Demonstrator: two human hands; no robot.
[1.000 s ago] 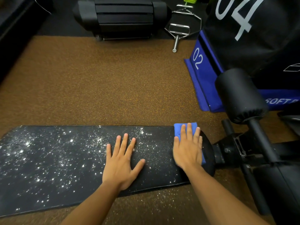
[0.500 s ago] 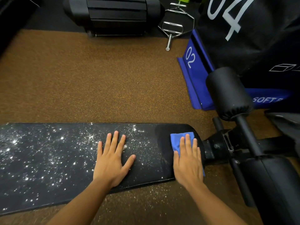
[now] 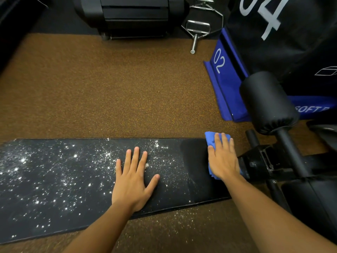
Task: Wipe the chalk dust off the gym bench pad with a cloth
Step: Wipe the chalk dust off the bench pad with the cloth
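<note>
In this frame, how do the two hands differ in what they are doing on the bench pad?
The right hand presses a blue cloth at the far right corner; the left hand lies bare mid-pad. Around the right hand the bench pad looks clean; the left sits amid chalk dust. Both lie flat.

My left hand (image 3: 134, 181) lies flat, palm down, fingers spread. My right hand (image 3: 222, 159) presses flat too, fingers together, both forearms extended forward.

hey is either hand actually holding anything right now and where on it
The right hand presses flat on the middle of the blue cloth, pinning it to the bench pad. The left hand lies open on the pad, holding nothing.
</note>
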